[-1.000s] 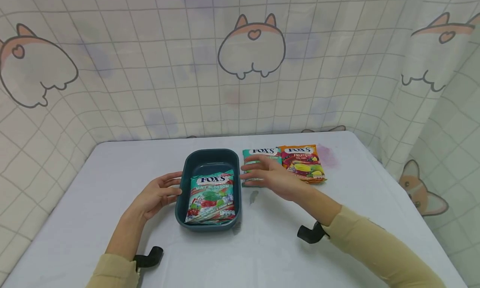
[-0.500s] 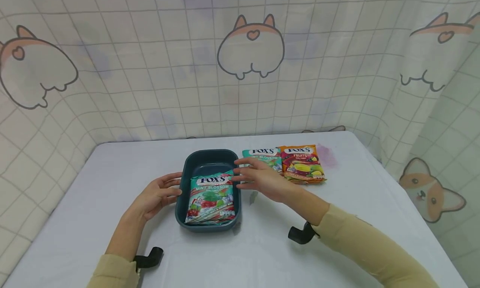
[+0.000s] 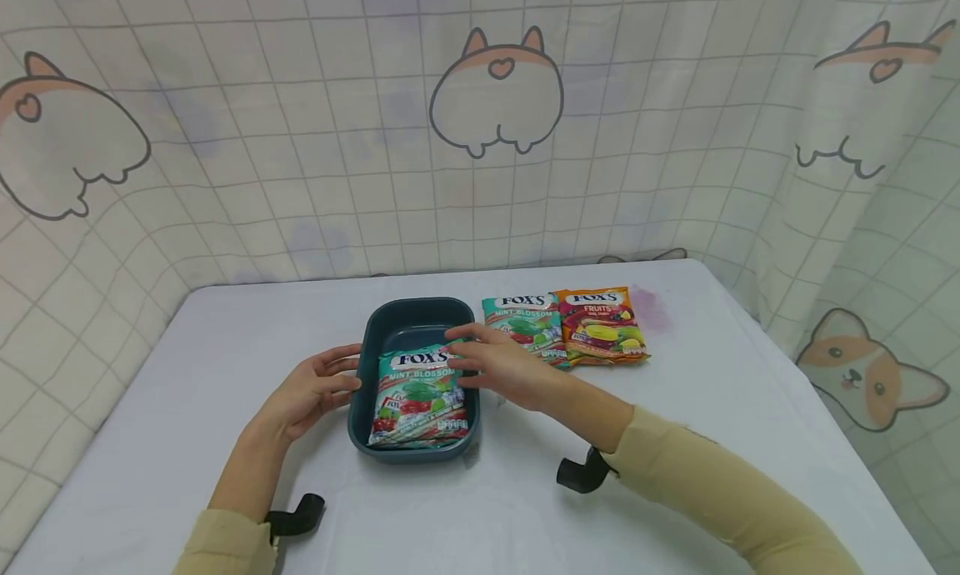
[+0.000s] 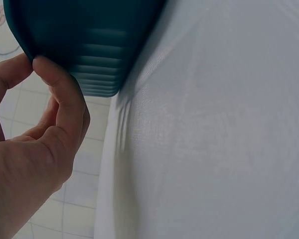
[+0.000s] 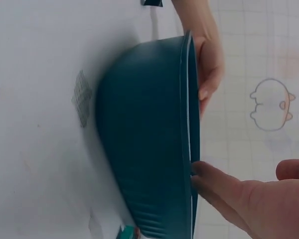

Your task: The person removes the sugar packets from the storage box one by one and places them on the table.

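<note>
A dark teal plastic tub (image 3: 387,321) stands on the white-covered table. Inside lies a green Fox's Mint Blossom candy bag (image 3: 417,404), printed side up, with a second wrapper edge showing beneath its lower end. My left hand (image 3: 318,387) touches the tub's left side; in the left wrist view its thumb and finger tips meet the tub's rim (image 4: 25,47). My right hand (image 3: 501,365) reaches across the right rim, its fingers spread over the upper right corner of the bag. From the right wrist, the fingertips dip just past the rim (image 5: 185,149).
Another Mint Blossom bag (image 3: 528,325) and an orange Fox's Fruits bag (image 3: 602,329) lie side by side behind my right hand. Printed curtain (image 3: 337,142) hangs behind the table and down both sides. A black camera mount (image 3: 296,517) juts from each wrist.
My right hand has moved left, from beside the green bag on the table to over the tub's right rim, uncovering more of that bag. My left hand has stayed at the tub.
</note>
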Demonstrator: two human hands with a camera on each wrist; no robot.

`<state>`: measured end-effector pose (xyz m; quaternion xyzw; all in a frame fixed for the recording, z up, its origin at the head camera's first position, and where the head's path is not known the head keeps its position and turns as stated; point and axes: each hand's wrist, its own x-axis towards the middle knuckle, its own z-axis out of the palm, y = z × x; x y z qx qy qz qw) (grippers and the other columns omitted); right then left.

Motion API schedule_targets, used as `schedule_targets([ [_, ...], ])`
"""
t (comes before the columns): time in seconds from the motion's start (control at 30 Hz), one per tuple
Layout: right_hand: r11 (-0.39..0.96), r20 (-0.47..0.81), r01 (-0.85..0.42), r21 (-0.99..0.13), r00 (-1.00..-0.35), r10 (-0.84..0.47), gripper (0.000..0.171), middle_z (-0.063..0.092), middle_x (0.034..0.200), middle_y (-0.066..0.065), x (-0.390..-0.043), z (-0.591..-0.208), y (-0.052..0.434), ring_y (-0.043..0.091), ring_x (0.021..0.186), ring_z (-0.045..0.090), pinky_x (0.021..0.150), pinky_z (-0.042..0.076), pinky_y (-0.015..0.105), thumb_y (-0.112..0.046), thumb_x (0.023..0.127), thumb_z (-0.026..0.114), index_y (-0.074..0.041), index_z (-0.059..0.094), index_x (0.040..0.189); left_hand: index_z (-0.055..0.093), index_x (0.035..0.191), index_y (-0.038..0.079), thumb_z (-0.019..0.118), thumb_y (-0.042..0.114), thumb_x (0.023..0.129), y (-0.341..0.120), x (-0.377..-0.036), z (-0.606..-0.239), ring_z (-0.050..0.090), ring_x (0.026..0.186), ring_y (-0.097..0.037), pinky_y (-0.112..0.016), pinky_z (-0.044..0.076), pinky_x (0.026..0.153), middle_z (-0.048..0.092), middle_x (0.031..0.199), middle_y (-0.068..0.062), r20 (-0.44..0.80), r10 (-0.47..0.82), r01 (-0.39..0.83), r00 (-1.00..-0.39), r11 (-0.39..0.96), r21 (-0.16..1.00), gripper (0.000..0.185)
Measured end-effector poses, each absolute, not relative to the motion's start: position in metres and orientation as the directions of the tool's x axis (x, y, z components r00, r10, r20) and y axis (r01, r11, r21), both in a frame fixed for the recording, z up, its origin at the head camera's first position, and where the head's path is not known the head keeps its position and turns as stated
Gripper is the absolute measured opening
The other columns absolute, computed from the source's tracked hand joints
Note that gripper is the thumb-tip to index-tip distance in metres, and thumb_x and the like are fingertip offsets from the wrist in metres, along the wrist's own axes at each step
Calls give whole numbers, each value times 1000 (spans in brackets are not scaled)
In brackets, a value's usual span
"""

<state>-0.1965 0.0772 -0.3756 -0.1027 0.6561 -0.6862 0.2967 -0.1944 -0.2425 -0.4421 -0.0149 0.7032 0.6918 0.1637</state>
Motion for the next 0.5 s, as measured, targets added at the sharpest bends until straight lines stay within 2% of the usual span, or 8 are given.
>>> schedule_targets([
  [0.27, 34, -292, 321, -947, -808, -512, 43, 34, 159, 21, -193, -378, 65, 41, 148, 31, 114, 36, 54, -17, 111, 44, 0, 39, 150, 31, 157, -1, 65, 4, 99, -243, -195, -443, 65, 105, -17, -30, 56, 92, 47, 146, -25, -253, 208, -249, -945, 47, 967, 68],
  [0.5, 34, -329, 357, -934, -816, -476, 46, 34, 160, 20, -190, -381, 57, 39, 150, 27, 116, 33, 54, -22, 110, 46, -1, 39, 150, 32, 157, -2, 66, 4, 98, -243, -195, -442, 66, 104, -17, -29, 56, 91, 50, 142, -23, -253, 210, -251, -944, 38, 967, 68],
])
